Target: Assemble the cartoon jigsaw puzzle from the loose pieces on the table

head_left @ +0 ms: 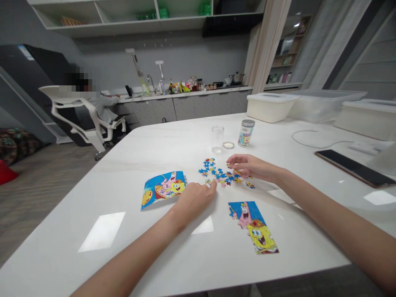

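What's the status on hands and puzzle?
Left hand, right hand at loose pieces. Puzzle partly joined. Clear jar behind pieces, out of the way.

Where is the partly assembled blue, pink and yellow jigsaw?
In the head view, the partial jigsaw lies right of centre on the glossy white table, between the left forearm and right forearm.

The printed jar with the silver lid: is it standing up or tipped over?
Upright: the printed jar stands with its silver lid on top and its base on the white table.
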Available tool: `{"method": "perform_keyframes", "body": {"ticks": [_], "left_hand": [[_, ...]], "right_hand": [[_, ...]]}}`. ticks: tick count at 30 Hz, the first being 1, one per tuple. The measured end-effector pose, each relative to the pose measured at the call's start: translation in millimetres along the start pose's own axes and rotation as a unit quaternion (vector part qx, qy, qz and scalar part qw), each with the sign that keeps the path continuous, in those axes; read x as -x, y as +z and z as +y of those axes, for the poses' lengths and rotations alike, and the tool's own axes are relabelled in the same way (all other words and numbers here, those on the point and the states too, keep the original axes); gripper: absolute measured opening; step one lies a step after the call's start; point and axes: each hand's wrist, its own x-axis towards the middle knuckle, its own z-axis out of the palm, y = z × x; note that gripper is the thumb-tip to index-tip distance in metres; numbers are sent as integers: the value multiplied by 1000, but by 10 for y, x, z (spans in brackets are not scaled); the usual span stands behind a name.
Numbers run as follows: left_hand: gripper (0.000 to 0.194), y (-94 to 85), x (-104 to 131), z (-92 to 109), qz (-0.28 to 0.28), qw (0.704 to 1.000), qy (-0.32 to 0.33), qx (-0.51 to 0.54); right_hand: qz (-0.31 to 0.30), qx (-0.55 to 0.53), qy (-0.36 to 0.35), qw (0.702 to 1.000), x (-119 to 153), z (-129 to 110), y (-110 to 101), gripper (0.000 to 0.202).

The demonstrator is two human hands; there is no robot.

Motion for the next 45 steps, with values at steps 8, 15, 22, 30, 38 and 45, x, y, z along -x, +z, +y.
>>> {"method": "perform_keyframes", "body": {"ticks": [8,15,22,30,38,45], "left_hand": [[44,98,-18,-65,48,999,-22,-2],[51,160,-24,-109,43,999,-19,0],[36,201,-34,-105,85,994,-29,66],[41,271,-45,-107,132,978,-70,143],[43,278,-28,-95,115,987,-74,81],[50,265,-29,-102,90,991,-68,67]], "right_hand": [[-33,-1,-22,999,10,1,181,24],[-2,-14,6,1000,-2,41,322,30],[11,10,-6,1000,-1,82,494,30],[11,13,-46,999,-62,177,587,25],[16,-12,-46,999,-47,165,592,22],[16,-8,-37,999,-33,155,623,20]]}}
